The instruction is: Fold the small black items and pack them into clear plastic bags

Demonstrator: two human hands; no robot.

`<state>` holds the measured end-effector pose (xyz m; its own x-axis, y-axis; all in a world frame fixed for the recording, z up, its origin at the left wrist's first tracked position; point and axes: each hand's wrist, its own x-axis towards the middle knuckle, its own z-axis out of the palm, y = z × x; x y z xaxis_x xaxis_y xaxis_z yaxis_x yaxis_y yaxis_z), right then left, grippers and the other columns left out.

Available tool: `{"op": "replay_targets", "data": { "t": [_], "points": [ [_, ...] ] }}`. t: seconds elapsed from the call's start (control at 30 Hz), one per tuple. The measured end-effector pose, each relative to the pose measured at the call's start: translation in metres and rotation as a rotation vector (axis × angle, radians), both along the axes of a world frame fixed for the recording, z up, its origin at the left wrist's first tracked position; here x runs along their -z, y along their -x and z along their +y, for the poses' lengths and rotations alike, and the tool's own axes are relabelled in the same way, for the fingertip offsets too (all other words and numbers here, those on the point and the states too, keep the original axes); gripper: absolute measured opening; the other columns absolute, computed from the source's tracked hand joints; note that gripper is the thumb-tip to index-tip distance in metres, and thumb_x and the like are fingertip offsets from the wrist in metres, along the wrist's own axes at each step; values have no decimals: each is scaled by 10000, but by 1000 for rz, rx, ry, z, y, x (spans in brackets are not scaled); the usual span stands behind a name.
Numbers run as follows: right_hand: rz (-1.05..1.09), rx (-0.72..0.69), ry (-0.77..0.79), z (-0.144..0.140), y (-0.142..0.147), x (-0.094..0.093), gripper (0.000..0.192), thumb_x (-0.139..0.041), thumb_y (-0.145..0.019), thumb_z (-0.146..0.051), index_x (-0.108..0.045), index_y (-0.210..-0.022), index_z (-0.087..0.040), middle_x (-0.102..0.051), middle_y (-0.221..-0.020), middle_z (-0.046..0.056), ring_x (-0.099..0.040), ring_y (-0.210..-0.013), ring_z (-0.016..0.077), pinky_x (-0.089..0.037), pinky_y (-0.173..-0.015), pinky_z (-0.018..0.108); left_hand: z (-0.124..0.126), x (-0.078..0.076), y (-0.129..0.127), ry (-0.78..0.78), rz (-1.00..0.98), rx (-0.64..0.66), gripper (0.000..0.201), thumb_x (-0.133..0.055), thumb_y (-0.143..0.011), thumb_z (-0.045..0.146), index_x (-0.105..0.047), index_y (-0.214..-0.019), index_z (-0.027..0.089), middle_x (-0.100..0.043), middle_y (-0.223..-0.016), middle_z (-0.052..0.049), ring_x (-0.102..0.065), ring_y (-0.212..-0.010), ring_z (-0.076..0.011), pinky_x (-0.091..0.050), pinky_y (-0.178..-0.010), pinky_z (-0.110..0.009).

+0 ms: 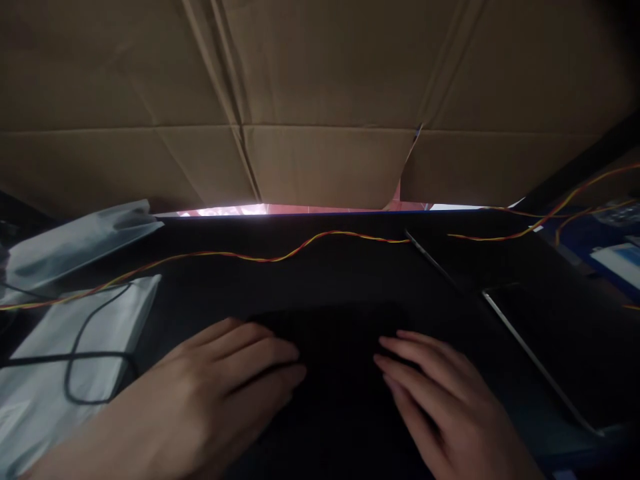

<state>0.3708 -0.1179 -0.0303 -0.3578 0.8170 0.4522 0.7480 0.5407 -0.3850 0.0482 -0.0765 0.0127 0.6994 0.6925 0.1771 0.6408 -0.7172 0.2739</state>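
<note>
My left hand (220,380) lies flat, fingers together, on a dark surface (340,280) near the bottom left of centre. My right hand (430,387) rests palm down just right of it, fingers pointing up and left. Between and under the fingertips sits a black, barely visible flat object (340,360); its outline is lost in the dark. Neither hand grips anything that I can see.
A twisted red-and-yellow wire (280,255) runs across the surface. Silvery plastic bags (75,240) and a black cable loop (95,360) lie at the left. A dark tablet-like slab with a metal edge (540,360) lies at the right. Cardboard flaps (320,100) hang overhead.
</note>
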Motion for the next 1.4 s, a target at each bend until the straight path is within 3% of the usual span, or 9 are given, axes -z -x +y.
{"op": "replay_targets", "data": {
  "t": [0.07,0.23,0.47,0.67,0.83,0.97,1.17,1.3,1.4],
  "points": [
    [-6,15,24,2,1,7,341,-612,-1021,-171,-762,-1290,-317,-785,-1325,42,-744,-1229,299,-674,-958,459,17,3,-11,-25,38,69,325,-470,-1131,232,-777,-1211,302,-802,-1115,-2,-723,-909,-205,-569,-830,-352],
    [123,443,193,7,-12,16,279,-619,-1048,-488,-731,-1216,-295,-737,-1267,100,-747,-1121,313,-662,-851,464,50,18,-25,-26,74,58,264,-507,-1134,299,-766,-1140,244,-734,-964,-34,-666,-844,-229,-500,-788,-386],
    [35,407,538,31,-12,-7,201,-641,-997,-485,-654,-1037,-288,-774,-974,33,-791,-881,267,-632,-740,385,61,23,-23,-28,-150,25,171,-551,-1124,273,-718,-1154,251,-739,-1045,-16,-659,-912,-208,-485,-850,-374],
    [-44,401,164,31,13,-52,226,-674,-981,-462,-614,-1142,-315,-757,-917,32,-738,-650,229,-503,-467,300,53,15,-13,33,-444,-157,146,-578,-1096,216,-705,-1167,230,-730,-1063,1,-700,-979,-147,-531,-871,-269],
    [-65,44,24,25,94,-52,135,-688,-920,-244,-605,-1023,-275,-699,-855,76,-660,-582,229,-394,-364,324,54,18,-5,100,-589,-341,169,-561,-1124,297,-719,-1175,264,-765,-1104,31,-719,-1022,-143,-539,-897,-252],
    [51,-114,158,28,117,-41,122,-641,-949,-149,-647,-1048,-221,-724,-969,78,-730,-711,245,-588,-496,366,55,20,-1,68,-557,-345,166,-545,-1125,263,-711,-1126,257,-750,-1059,29,-705,-963,-133,-535,-851,-245],
    [104,-225,278,24,67,-31,366,-510,-971,-3,-713,-1114,-271,-760,-1129,16,-750,-965,190,-661,-833,311,38,10,-11,-51,-315,-48,164,-545,-1099,215,-687,-1016,219,-681,-889,-6,-633,-808,-186,-521,-745,-336],
    [13,-207,285,19,61,-4,367,-580,-924,-5,-755,-1113,-266,-788,-1184,27,-736,-1079,268,-669,-930,447,5,21,-24,-95,-88,-38,382,-511,-1136,392,-649,-1428,189,-749,-1357,-113,-708,-1201,-306,-602,-991,-472],
    [47,-218,304,18,58,5,389,-585,-939,-18,-772,-1167,-271,-791,-1236,21,-727,-1147,252,-663,-981,418,-15,40,-29,-186,68,-33,681,-514,-1130,527,-421,-1670,122,-505,-1707,-149,-491,-1563,-363,-512,-1222,-537]
  ]
}}
